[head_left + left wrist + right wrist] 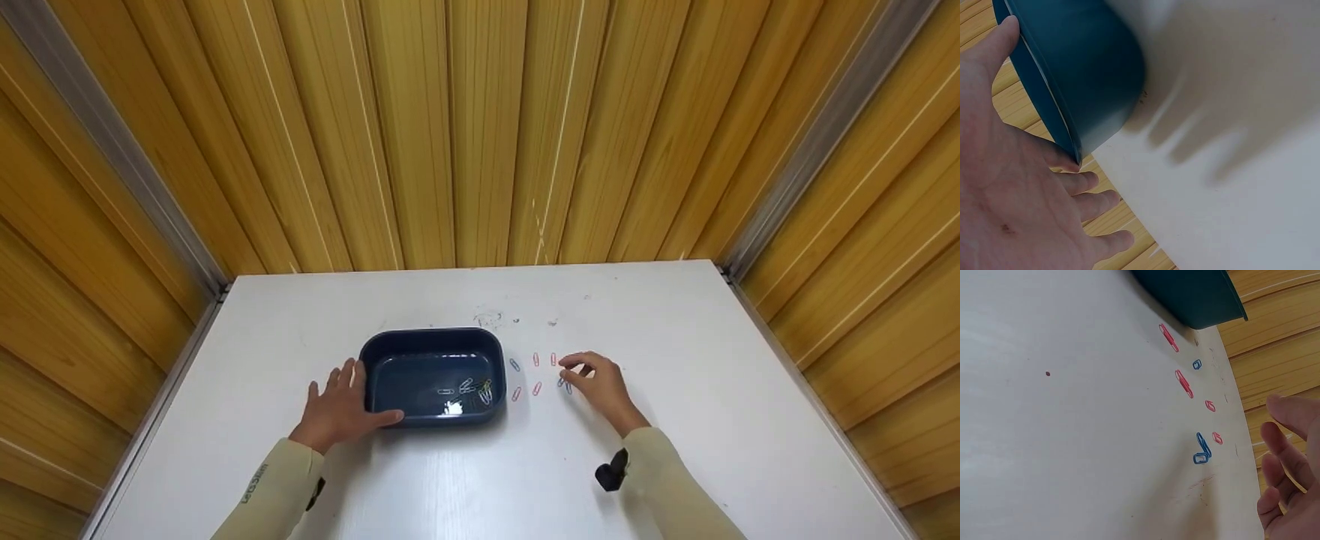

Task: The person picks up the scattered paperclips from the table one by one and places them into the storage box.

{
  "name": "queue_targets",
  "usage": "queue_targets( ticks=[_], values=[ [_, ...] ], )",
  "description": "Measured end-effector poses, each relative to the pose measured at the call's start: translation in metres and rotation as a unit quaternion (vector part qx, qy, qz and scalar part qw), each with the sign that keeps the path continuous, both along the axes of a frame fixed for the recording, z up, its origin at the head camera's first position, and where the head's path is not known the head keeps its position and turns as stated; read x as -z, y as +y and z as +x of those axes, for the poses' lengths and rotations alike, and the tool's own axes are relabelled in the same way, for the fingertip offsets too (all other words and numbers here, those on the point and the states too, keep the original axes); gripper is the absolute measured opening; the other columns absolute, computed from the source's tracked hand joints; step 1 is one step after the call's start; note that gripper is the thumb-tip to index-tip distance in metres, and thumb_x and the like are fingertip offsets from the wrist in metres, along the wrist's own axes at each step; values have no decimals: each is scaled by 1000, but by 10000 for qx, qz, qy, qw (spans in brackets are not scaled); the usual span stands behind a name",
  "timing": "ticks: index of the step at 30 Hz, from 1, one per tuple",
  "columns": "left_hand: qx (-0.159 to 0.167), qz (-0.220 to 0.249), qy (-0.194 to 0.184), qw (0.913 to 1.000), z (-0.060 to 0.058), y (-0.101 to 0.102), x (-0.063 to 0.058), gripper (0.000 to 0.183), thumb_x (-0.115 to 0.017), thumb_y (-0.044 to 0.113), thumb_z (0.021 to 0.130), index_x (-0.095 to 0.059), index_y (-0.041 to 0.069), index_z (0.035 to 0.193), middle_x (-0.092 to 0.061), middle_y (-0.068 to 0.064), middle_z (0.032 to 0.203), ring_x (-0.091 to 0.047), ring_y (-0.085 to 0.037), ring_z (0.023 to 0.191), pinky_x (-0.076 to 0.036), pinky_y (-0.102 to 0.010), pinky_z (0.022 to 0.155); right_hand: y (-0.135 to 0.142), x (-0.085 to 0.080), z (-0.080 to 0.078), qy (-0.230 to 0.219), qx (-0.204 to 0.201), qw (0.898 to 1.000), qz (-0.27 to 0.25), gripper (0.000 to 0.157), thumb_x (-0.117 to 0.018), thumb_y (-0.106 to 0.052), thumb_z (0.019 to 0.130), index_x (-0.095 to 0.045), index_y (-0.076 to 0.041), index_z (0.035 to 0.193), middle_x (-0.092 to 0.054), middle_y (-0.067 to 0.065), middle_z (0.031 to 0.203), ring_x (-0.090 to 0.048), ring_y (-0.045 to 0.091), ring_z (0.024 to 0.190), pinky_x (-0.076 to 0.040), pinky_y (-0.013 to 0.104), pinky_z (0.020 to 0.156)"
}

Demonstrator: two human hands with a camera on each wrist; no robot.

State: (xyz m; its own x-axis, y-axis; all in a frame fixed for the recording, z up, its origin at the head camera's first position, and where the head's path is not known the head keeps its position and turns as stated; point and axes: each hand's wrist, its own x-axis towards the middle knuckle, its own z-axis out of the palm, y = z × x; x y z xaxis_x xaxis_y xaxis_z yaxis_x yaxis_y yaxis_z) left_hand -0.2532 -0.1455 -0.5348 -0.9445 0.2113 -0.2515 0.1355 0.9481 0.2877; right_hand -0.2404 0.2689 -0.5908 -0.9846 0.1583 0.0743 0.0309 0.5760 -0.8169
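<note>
A dark blue rectangular bin (431, 421) stands on the white table, with several paper clips (445, 391) in its right half. At its left end my left hand (339, 409) rests with fingers spread, thumb on the near rim and forefinger at the side rim (1064, 129). To the right of the bin lie several loose paper clips, among them a red paper clip (537, 388) and a blue paper clip (514, 365). Over the rightmost ones hovers my right hand (600, 386). Its fingers are loosely bent; nothing shows between thumb and fingers (1278, 439).
The white table (465, 487) ends at a yellow wood-patterned wall (480, 150) behind it. Similar walls with grey metal posts rise at both sides. Dark smudges (489, 318) mark the table beyond the bin.
</note>
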Motion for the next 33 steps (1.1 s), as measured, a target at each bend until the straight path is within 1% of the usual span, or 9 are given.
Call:
queue_targets(
  ticks=[7, 10, 13, 15, 20, 26, 30, 33],
  values=[
    [-3, 41, -6, 10000, 0, 0, 0, 121, -62, 75, 73, -16, -6, 152, -17, -26, 159, -17, -47, 146, -9, -70, 113, 4, 3, 1, -10, -23, 10000, 71, 17, -73, -8, 84, -74, -14, 100, -70, 3, 98, -55, 14, 84, -46, 20, 71],
    [21, 14, 5, 10000, 0, -1, 0, 121, -62, 75, 74, -16, -6, 152, -17, -25, 159, -17, -47, 146, -9, -70, 113, 5, 3, 2, 12, -58, 9999, 122, 17, -74, -8, 84, -74, -14, 100, -70, 4, 99, -55, 15, 83, -46, 22, 70],
    [55, -14, 29, 10000, -1, -1, 0, 121, -61, 75, 74, -16, -6, 152, -17, -26, 159, -18, -47, 146, -10, -71, 112, 7, 5, 2, 7, -55, 9998, 213, 18, -74, -8, 84, -74, -15, 100, -70, 4, 99, -55, 16, 84, -45, 24, 72],
    [61, -14, 33, 10000, -1, -1, 0, 121, -61, 75, 74, -16, -6, 152, -17, -26, 159, -18, -47, 146, -10, -70, 112, 8, 6, 2, -32, -39, 9995, 307, 19, -74, -8, 83, -74, -15, 101, -70, 3, 100, -56, 16, 87, -45, 26, 74],
    [50, 21, 38, 10000, -1, -1, 0, 121, -62, 75, 74, -16, -6, 152, -17, -26, 159, -18, -47, 145, -10, -70, 113, 9, 8, 1, -180, -20, 9992, 346, 20, -74, -8, 84, -74, -16, 102, -70, 3, 105, -56, 20, 93, -44, 31, 79],
    [35, 25, 51, 10000, 0, -1, 0, 120, -62, 74, 75, -16, -6, 152, -18, -26, 159, -18, -47, 145, -10, -70, 113, 10, 9, 1, -362, -73, 9982, 467, 21, -71, -9, 86, -75, -18, 104, -69, 4, 112, -56, 22, 97, -44, 31, 77],
    [16, 56, 26, 10000, 0, -1, 1, 120, -62, 74, 75, -16, -5, 152, -18, -26, 159, -17, -47, 146, -9, -70, 113, 10, 9, 1, -501, -104, 9977, 454, 20, -69, -9, 87, -74, -19, 104, -68, 4, 116, -55, 23, 98, -45, 31, 77],
    [28, 40, 24, 10000, 0, -1, 1, 121, -61, 75, 74, -16, -5, 152, -17, -25, 159, -17, -47, 146, -9, -69, 113, 10, 10, 0, -516, -120, 9974, 480, 23, -69, -4, 85, -75, -18, 103, -68, 5, 116, -55, 23, 96, -44, 32, 78]
  ],
)
